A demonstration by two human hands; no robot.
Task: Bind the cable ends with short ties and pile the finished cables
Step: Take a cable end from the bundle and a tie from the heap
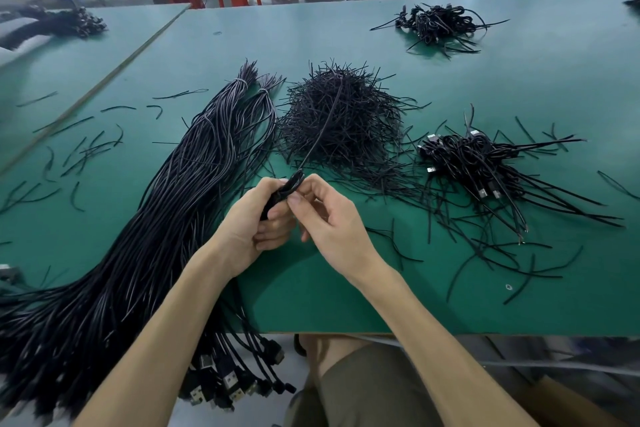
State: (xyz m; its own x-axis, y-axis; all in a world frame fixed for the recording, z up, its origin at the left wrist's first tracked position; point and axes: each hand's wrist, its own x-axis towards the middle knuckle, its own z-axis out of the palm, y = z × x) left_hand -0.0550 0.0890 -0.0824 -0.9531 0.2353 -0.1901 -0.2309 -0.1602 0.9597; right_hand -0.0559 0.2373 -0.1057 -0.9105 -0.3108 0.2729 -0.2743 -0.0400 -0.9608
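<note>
Folded cable (282, 192), held above green table (346, 288): left hand (254, 222) closed round the coil to keep it bunched, right hand (322, 215) pinching its top, seemingly twisting a tie; finished pile (478, 163) right, tie heap (341, 118) ahead.

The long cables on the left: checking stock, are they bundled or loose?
Bundled: pale ties cinch the long cables near their far ends.
</note>
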